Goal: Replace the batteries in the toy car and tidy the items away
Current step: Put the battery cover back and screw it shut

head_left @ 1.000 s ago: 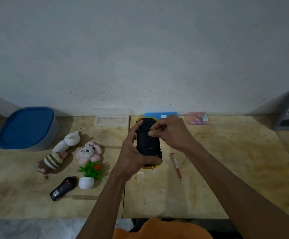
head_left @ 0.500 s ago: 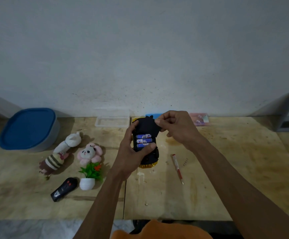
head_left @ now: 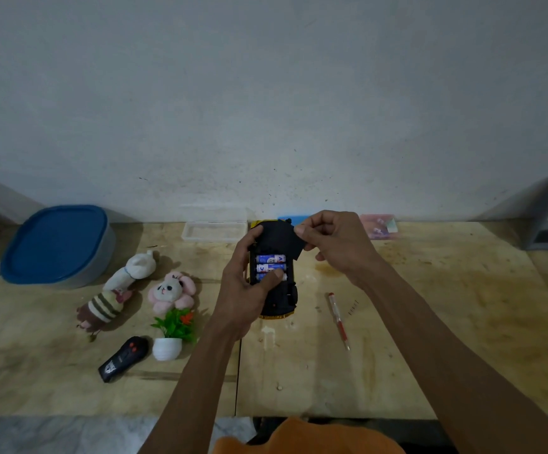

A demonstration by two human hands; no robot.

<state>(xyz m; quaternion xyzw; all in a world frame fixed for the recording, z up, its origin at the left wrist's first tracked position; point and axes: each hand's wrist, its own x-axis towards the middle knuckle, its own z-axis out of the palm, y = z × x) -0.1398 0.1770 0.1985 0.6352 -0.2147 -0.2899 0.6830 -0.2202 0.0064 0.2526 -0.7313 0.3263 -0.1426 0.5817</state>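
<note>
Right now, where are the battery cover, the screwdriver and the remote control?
battery cover [head_left: 277, 239], head view, on its black flat face.
screwdriver [head_left: 339, 322], head view, on the red handle.
remote control [head_left: 122, 359], head view, mid-body.

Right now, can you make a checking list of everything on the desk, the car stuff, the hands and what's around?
Surface: wooden table, stained.
Job's things: toy car upside down, batteries showing; battery cover lifted; screwdriver beside.
Clutter: remote, two plush toys, potted plant, blue-lidded tub, clear tray.
Hands: left hand grips car; right hand pinches cover.
Cables: nothing seen.
Surroundings: white wall.
</note>
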